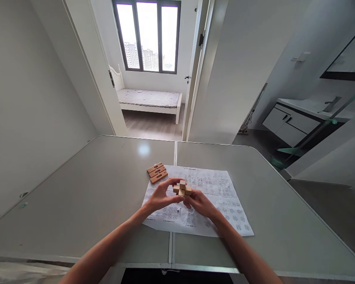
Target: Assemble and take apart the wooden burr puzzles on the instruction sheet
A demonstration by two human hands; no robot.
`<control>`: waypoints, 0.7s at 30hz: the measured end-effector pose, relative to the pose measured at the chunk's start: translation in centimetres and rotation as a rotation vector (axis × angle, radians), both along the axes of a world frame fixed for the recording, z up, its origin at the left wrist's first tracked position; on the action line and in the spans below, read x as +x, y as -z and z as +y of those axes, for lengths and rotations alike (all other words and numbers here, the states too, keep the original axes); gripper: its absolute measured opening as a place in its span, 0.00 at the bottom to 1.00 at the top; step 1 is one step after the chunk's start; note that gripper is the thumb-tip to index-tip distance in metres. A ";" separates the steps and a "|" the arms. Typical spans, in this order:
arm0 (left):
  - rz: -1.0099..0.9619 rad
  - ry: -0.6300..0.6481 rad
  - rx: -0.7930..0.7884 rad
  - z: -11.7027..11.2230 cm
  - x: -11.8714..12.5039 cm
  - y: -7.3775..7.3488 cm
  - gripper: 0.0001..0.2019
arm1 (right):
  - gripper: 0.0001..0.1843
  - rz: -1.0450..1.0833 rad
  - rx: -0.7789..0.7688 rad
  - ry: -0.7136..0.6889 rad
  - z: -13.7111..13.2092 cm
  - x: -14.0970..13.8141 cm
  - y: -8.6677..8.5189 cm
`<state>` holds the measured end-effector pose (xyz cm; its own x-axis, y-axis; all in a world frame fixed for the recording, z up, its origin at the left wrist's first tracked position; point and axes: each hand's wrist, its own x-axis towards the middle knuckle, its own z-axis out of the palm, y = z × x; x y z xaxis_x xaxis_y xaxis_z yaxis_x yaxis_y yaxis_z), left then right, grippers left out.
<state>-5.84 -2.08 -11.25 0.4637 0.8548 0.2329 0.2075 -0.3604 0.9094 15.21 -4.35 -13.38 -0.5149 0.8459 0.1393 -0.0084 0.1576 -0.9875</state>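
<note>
The cross-shaped wooden puzzle (182, 188) sits pinched between the left hand (161, 199) and right hand (199, 203) over the instruction sheet (225, 197), with 3 loose notched pieces (157, 172) (side by side) on the surface (91, 197) beyond, nearer the left.

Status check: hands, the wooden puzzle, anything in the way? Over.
Left hand and right hand both grip the wooden puzzle above the printed sheet. Three loose wooden pieces lie apart at its far-left corner. No obstruction.
</note>
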 end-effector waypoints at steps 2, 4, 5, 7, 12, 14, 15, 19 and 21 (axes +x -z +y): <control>-0.022 0.017 -0.023 -0.1 0.0 -0.2 0.31 | 0.26 0.008 0.000 -0.005 0.0 0.1 -0.2; -0.069 0.060 -0.063 0.0 0.0 -0.4 0.31 | 0.26 0.016 -0.013 -0.023 -0.1 0.2 -0.5; -0.097 0.093 -0.093 0.0 0.0 -0.4 0.32 | 0.26 0.021 -0.024 -0.042 -0.1 0.3 -0.7; -0.148 0.172 -0.176 0.1 0.1 -0.5 0.34 | 0.27 0.041 -0.060 -0.099 -0.1 0.5 -1.0; -0.204 0.250 -0.248 0.4 0.0 -0.3 0.38 | 0.27 0.066 -0.101 -0.150 -0.1 0.7 -1.3; -0.184 0.241 -0.198 0.4 -0.1 -0.4 0.36 | 0.26 0.044 -0.077 -0.093 -0.1 0.6 -1.2; -0.166 0.235 -0.170 0.4 -0.2 -0.4 0.35 | 0.26 0.032 -0.060 -0.061 -0.1 0.5 -1.2; -0.103 0.158 -0.044 0.5 -0.4 -0.5 0.31 | 0.27 -0.003 0.033 0.060 -0.1 0.1 -0.9; -0.067 0.114 0.010 0.4 -0.3 -0.5 0.30 | 0.26 -0.010 0.063 0.117 -0.1 -0.1 -0.6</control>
